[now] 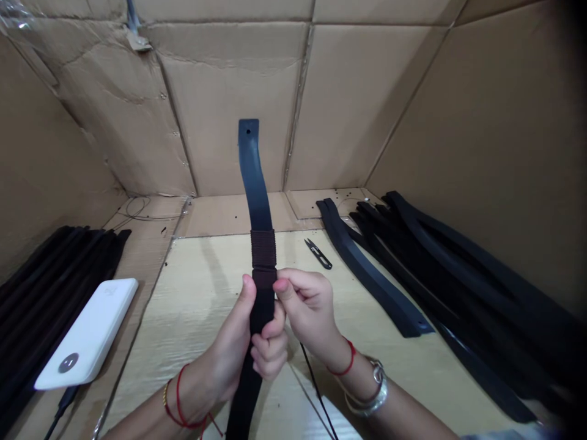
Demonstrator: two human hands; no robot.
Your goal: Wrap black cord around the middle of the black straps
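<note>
A long black strap (255, 183) stands upright in the middle, with a small hole near its top end and its lower end out of view. A dark brown cord winding (263, 249) wraps round its middle. My left hand (245, 333) is closed round the strap just below the winding, thumb on its left edge and fingers curled over from behind on the right. My right hand (308, 305) pinches at the strap's right edge beside the lower part of the winding. A thin dark cord (316, 385) hangs below my right hand.
Small black thread snips (318, 253) lie behind my right hand. More black straps (367, 269) are piled at the right. At the left, a white power bank (89, 333) with a cable rests by a row of dark straps (59, 263). Cardboard walls (367, 91) enclose the table.
</note>
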